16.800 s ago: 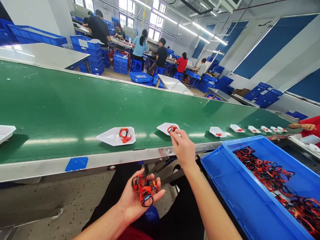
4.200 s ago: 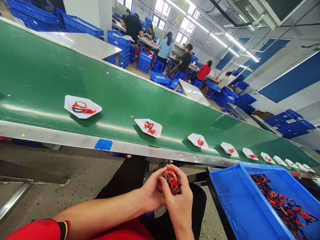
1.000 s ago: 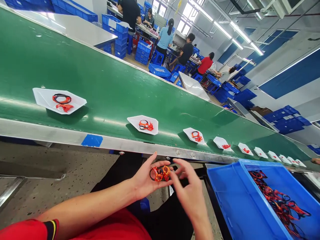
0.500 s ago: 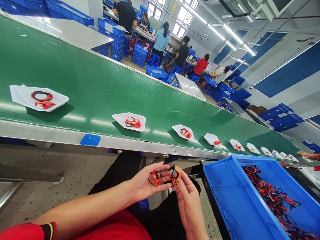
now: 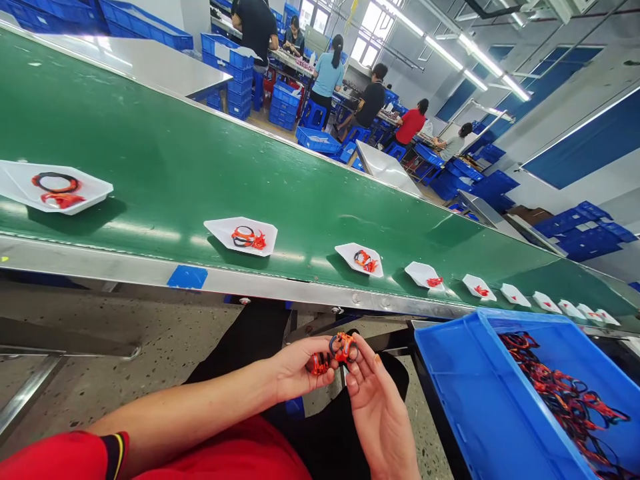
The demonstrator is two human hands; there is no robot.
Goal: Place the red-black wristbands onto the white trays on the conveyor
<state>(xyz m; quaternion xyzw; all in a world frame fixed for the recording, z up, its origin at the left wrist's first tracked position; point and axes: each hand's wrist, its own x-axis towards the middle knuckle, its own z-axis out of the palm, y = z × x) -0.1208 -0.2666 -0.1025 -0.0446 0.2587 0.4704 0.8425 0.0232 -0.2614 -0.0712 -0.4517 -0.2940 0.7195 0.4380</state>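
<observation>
Red-black rings [image 5: 345, 355] nestle in my curled left hand [image 5: 297, 368], presumably so none drop; right hand [image 5: 379, 407] touches one, palm up, can't tell if pinching. Blue bin [image 5: 463, 393] at four o'clock.

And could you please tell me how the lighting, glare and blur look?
In the head view, pale glare streaks the green belt; also in the head view, dark shadows lie beside the white trays, the far windows look washed out, and the left hand shows no obvious blur.
</observation>
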